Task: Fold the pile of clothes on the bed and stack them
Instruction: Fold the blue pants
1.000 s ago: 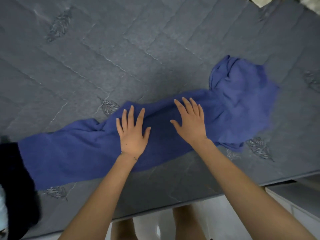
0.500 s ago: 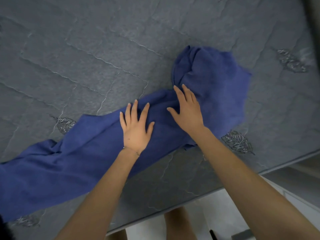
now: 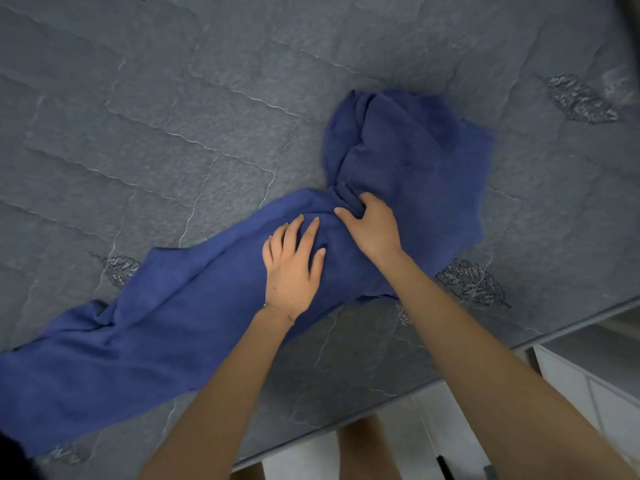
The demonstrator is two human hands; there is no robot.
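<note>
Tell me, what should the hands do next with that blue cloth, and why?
Probably the right hand should pull its pinched bunch of the blue cloth outward to flatten the crumpled end, since the left hand lies flat on the middle, anchoring it on the bed.

The right hand, flat a moment ago, has curled to grip a bunch of the blue garment.

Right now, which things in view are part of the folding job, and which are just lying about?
Job:
blue garment
right hand, gripping a bunch of it
left hand, flat on it
bed under it

Lying about:
white cabinet beside the bed
</note>
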